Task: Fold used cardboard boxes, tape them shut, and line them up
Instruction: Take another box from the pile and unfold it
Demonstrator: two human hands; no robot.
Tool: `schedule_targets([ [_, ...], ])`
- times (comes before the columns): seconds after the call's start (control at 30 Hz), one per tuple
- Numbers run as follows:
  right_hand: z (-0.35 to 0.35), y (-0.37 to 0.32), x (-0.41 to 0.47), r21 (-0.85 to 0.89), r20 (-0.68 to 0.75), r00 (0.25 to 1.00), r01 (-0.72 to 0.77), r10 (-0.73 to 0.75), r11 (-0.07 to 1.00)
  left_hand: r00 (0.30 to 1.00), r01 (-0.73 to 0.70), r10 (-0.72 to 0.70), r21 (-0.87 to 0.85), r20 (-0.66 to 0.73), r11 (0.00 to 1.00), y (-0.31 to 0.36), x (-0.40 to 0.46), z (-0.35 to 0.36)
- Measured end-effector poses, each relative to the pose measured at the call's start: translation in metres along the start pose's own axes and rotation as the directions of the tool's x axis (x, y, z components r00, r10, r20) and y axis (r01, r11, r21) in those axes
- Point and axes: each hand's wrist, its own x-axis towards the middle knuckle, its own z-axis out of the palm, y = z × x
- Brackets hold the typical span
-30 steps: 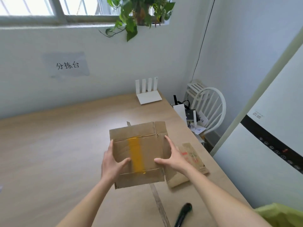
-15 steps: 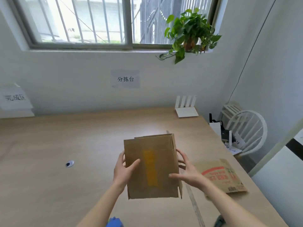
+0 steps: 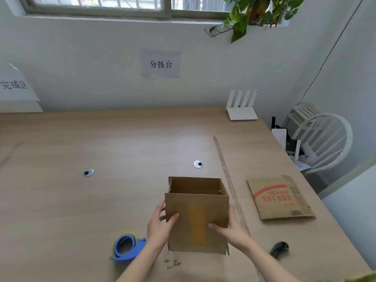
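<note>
Both hands, left hand (image 3: 160,224) and right hand (image 3: 230,226), grasp an opened cardboard box (image 3: 197,216) at table centre; folding is under way, taping next, with the tape dispenser (image 3: 127,246) at eight o'clock.

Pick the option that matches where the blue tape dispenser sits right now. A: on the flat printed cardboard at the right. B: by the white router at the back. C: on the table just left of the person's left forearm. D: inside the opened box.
C: the blue tape dispenser rests on the table beside the left forearm, while both hands grip the opened box.
</note>
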Motion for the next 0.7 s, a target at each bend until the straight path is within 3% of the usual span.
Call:
schedule_targets([
  [0.07, 0.001, 0.001, -0.004, 0.043, -0.025, 1.000, -0.016, 0.017, 0.999, 1.000, -0.018, 0.018, 0.061, 0.006, 0.998, -0.004, 0.000, 0.002],
  [0.17, -0.001, -0.003, -0.008, 0.076, -0.174, 0.985, 0.004, 0.009, 0.997, 0.992, -0.128, 0.121, 0.221, 0.047, 0.967, -0.003, -0.004, 0.001],
  [0.3, -0.004, 0.001, -0.015, -0.008, -0.242, 0.970, 0.014, -0.016, 1.000, 0.975, -0.220, 0.194, 0.356, 0.107, 0.908, -0.009, -0.010, 0.000],
  [0.5, -0.003, 0.016, -0.024, -0.022, -0.198, 0.979, -0.047, 0.042, 0.999, 0.979, -0.201, 0.183, 0.341, 0.085, 0.918, -0.021, -0.021, -0.003],
  [0.7, 0.003, 0.023, -0.031, -0.090, -0.291, 0.954, -0.100, 0.069, 0.991, 0.986, -0.165, 0.156, 0.386, 0.056, 0.907, -0.011, -0.034, 0.000],
])
